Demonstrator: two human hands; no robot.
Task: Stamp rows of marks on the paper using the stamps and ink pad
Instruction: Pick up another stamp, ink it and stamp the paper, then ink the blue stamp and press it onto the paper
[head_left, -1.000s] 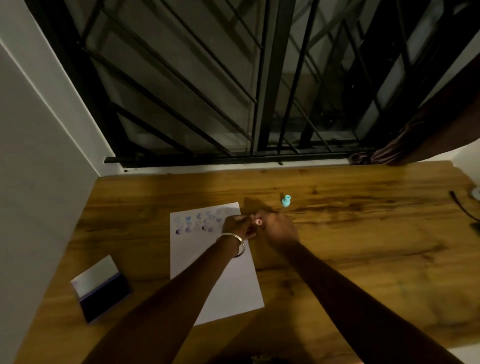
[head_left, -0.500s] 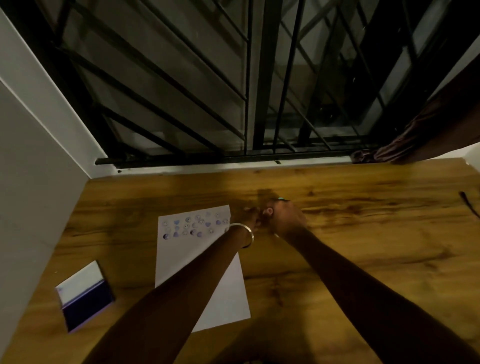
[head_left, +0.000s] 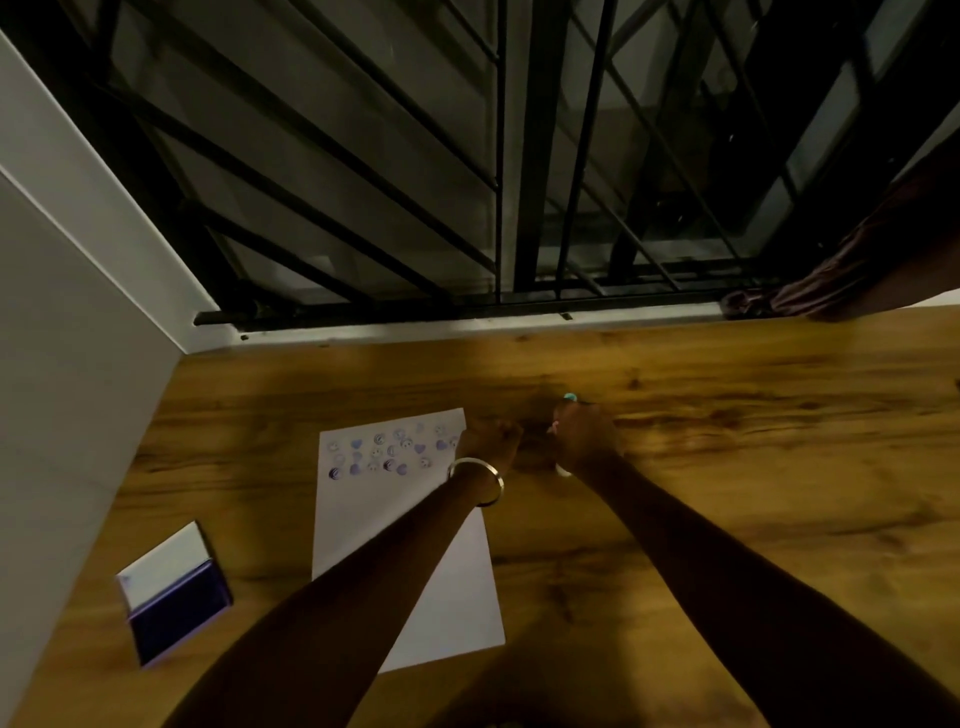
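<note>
A white paper lies on the wooden table, with rows of purple marks across its top. My left hand, a metal bangle on its wrist, rests with curled fingers at the paper's top right corner; nothing shows in it. My right hand sits just to its right, closed around a small pinkish stamp that is mostly hidden. A teal stamp peeks out at my right fingertips. The open ink pad lies far left, near the front.
A grey wall bounds the table on the left. A black window grille and sill run along the far edge. A dark brown cloth hangs at the far right corner.
Both hands have shifted up and away from me; my right hand now covers most of the teal stamp, which stood free before. The hands have drawn slightly apart.
</note>
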